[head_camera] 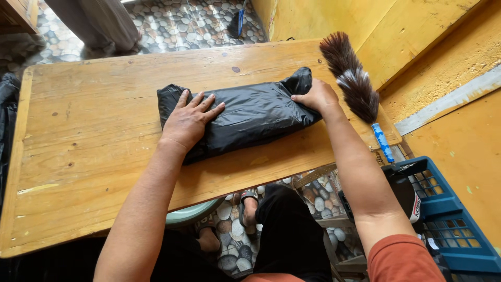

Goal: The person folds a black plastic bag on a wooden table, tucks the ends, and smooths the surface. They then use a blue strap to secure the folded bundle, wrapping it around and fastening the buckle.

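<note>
two hands on one black plastic parcel, lying mid-table.

the left hand lies flat on the parcel's 9 o'clock end, fingers spread apart and pressing the glossy wrap; the right hand pinches the bunched plastic at its 3 o'clock end, fingers curled together on the fold. what the wrap holds is hidden. the wooden table carries a brown-and-white feather duster with a blue handle at 2 o'clock, just beside the right hand. a blue plastic crate sits on the floor at 4 o'clock, something dark and white inside it.
</note>
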